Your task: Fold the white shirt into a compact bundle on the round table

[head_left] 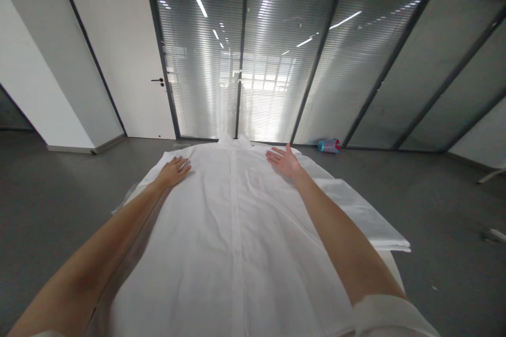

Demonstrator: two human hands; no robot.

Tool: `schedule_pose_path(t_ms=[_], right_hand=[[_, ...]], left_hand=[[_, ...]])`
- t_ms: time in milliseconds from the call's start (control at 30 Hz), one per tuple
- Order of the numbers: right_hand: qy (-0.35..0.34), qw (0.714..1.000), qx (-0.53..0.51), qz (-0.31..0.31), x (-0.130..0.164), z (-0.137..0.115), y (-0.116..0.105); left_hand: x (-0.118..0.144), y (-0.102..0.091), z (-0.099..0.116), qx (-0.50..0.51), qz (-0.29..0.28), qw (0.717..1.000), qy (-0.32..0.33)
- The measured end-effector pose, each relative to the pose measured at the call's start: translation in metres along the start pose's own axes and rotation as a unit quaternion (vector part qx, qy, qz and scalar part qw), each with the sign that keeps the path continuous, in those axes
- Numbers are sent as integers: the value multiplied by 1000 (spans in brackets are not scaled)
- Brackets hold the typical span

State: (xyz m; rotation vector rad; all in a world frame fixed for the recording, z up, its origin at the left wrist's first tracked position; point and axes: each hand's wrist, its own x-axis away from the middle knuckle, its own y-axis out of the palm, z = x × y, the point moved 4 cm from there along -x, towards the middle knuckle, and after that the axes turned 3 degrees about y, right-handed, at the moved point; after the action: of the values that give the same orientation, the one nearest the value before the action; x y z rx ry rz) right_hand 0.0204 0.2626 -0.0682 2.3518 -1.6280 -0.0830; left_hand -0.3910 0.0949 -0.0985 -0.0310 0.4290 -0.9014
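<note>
- Grey floor [59, 195] fills the room around us, with a white wall on the left and a long glass partition [316, 58] with closed blinds behind; we count four glass panels, and ceiling lights are reflected in them.
- One white door [130, 63] with a dark handle stands just left of the glass.
- One white shirt [233, 231] lies flat on the table in front of us, button line running down the middle and collar [235, 141] at the far end.
- One folded white cloth [363, 216] lies at the right side of the shirt, touching it.
- Our left hand [174, 170] rests palm down on the left shoulder of the shirt, fingers spread apart, gripping nothing.
- Our right hand [283, 160] is at the right shoulder, fingers straight and apart, holding nothing.
- One small blue and pink bottle [329, 145] lies on the floor near the glass; any label is too small for us to read.
</note>
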Motion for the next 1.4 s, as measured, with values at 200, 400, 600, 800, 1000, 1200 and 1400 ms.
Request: schedule_pose_path(t_ms=[200,400,600,800,1000,1200,1400], right_hand=[[19,980,-151,130,-12,47,-20],[-31,967,-149,202,-18,28,-46],[-9,971,-237,-7,-34,48,58],[22,985,-156,69,-35,75,32],[-32,978,-44,200,-28,32,-71],[-83,982,-80,149,-38,15,-50],[-44,985,-136,97,-41,48,-11]], left_hand=[[3,-10,-22,-17,-55,997,-44],[-22,23,12,194,20,970,-147],[-16,125,30,478,-29,838,-261],[0,118,-10,597,55,732,-322],[-31,31,-28,502,188,805,-254],[-37,44,-2,522,208,806,-184],[-21,84,-9,581,122,766,-246]])
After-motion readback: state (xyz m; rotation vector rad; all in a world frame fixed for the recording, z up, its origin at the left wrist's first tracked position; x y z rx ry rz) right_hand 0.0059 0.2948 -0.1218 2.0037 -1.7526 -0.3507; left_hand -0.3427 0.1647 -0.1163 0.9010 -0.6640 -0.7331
